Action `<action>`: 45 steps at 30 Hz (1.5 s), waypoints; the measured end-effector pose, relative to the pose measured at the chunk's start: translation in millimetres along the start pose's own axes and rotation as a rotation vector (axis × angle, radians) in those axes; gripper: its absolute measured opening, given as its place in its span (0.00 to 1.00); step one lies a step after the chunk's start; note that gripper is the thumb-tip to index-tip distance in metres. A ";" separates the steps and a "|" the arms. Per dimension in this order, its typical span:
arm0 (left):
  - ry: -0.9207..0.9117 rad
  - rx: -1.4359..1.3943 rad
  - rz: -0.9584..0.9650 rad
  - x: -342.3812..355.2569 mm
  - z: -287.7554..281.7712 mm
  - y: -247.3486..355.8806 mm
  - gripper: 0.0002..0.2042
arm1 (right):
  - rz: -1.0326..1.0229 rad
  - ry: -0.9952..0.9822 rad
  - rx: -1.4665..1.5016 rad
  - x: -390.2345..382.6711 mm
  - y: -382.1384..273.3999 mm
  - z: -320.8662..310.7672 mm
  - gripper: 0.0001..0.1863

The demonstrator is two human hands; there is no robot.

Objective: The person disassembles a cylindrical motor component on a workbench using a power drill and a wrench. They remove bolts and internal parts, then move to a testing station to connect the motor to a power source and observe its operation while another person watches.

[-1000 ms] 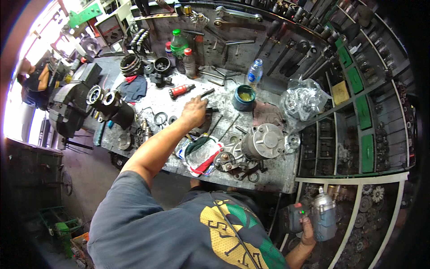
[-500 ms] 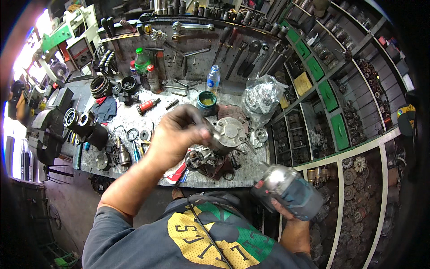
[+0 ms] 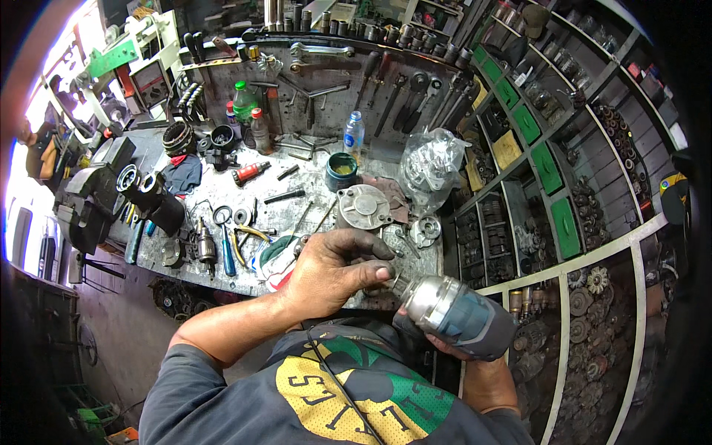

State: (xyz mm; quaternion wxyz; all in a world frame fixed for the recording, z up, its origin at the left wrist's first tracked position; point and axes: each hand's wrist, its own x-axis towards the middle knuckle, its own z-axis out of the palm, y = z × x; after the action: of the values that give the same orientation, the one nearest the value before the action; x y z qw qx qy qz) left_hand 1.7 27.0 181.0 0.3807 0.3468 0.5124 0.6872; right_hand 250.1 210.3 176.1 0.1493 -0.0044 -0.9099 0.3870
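My right hand (image 3: pixel 445 347) grips a cordless impact wrench (image 3: pixel 463 315) with a silver nose and a blue-and-black body, held in front of the bench's near edge. The wrench's nose points left, toward my left hand (image 3: pixel 337 271). My left hand is curled, thumb and fingers drawn together close to the nose; whatever they hold, if anything, is hidden. Beyond my left hand stands a round motor housing (image 3: pixel 364 206) with a grey metal end plate, its lower part hidden by the hand. A white, red and green cloth (image 3: pixel 278 261) lies left of it.
Behind the housing stand an open jar (image 3: pixel 342 170), a plastic bottle (image 3: pixel 354 133) and a clear bag of parts (image 3: pixel 432 169). Pliers (image 3: pixel 248 236), a screwdriver (image 3: pixel 227 252) and a red tool (image 3: pixel 251 173) lie at left, near a vise (image 3: pixel 93 193). Shelves of parts (image 3: pixel 545 245) line the right side.
My left hand has come down and nearer from over the motor housing to the wrench's nose. The wrench has shifted slightly left, its nose swinging toward that hand.
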 end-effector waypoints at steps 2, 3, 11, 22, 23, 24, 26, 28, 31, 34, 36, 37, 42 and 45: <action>0.012 0.050 -0.039 -4.6 9.8 -9.8 0.10 | 0.244 -0.009 0.367 -2.3 0.4 4.8 0.22; 0.009 0.081 -0.060 -6.7 13.6 -14.0 0.12 | 0.203 -0.030 0.343 -2.5 1.1 6.5 0.23; 0.020 0.370 0.059 -0.6 26.8 -26.8 0.20 | 0.329 -0.227 0.331 -5.5 1.7 3.7 0.28; -0.336 0.560 0.428 34.3 -4.4 1.9 0.17 | 0.043 -0.135 -0.222 35.9 -39.1 -31.6 0.28; -0.386 0.621 0.469 43.9 -13.0 8.1 0.21 | 0.194 -0.109 -0.058 44.2 -44.1 -40.9 0.29; -0.463 0.672 0.489 51.5 -25.6 15.0 0.28 | 0.339 -0.058 0.107 53.0 -49.7 -48.3 0.30; -0.443 0.902 0.563 66.2 -37.1 19.6 0.33 | 0.491 -0.026 0.172 78.9 -57.7 -64.3 0.32; -0.414 0.964 0.615 79.7 -43.2 17.3 0.30 | 0.607 -0.171 0.135 107.4 -67.4 -80.1 0.31; -0.409 1.071 0.656 90.3 -47.2 4.2 0.27 | 0.780 -0.302 0.013 142.7 -77.9 -87.7 0.26; -0.357 1.013 0.691 96.3 -48.0 -11.9 0.23 | 0.753 -0.400 -0.135 167.0 -80.5 -84.4 0.19; -0.305 0.954 0.696 97.8 -49.7 -20.9 0.20 | 0.784 -0.469 -0.216 177.1 -80.6 -81.6 0.15; -0.289 0.939 0.684 98.5 -50.4 -24.3 0.20 | 0.822 -0.459 -0.187 180.9 -81.0 -80.4 0.14; -0.219 0.890 0.737 96.5 -54.1 -33.7 0.19 | 0.883 -0.436 -0.099 192.8 -90.2 -78.4 0.11; -0.204 0.797 0.700 96.4 -55.6 -33.7 0.19 | 0.891 -0.405 -0.080 197.1 -98.4 -80.8 0.12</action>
State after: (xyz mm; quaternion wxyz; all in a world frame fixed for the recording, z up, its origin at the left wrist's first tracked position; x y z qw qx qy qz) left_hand -86.1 93.4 143.7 0.0157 0.6793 0.5478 0.4880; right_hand 94.6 222.6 351.4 -0.2110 -0.3238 -0.8444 0.3709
